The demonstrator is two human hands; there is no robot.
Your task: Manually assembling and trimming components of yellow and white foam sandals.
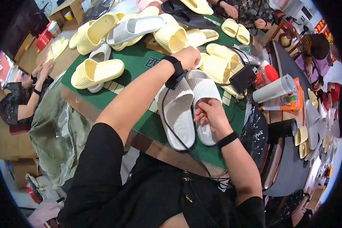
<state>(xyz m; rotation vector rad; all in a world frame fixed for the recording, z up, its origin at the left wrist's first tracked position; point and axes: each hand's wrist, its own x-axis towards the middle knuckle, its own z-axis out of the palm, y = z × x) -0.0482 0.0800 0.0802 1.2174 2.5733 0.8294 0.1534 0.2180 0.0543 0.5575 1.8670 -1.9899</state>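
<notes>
Two light grey slippers lie side by side on the green table top (138, 114) before me, heels toward me: a left one (178, 114) and a right one (206, 91). Over the right slipper's footbed, just below its ribbed strap, my right hand (213, 116) has its fingers curled in; whatever they hold is too small to make out. Beyond the toes, beside a yellow slipper, my left hand (188, 57) is closed with its knuckles up, hiding what lies under its fingers. A black cable runs from the left wrist across the left grey slipper.
Yellow slippers (98, 72) and a grey slipper (135, 29) are heaped across the table's far side. At the right lie a black box (242, 79) with cables, a white bottle (273, 88) and a red-lidded jar (268, 74). Other people sit at the left and far side.
</notes>
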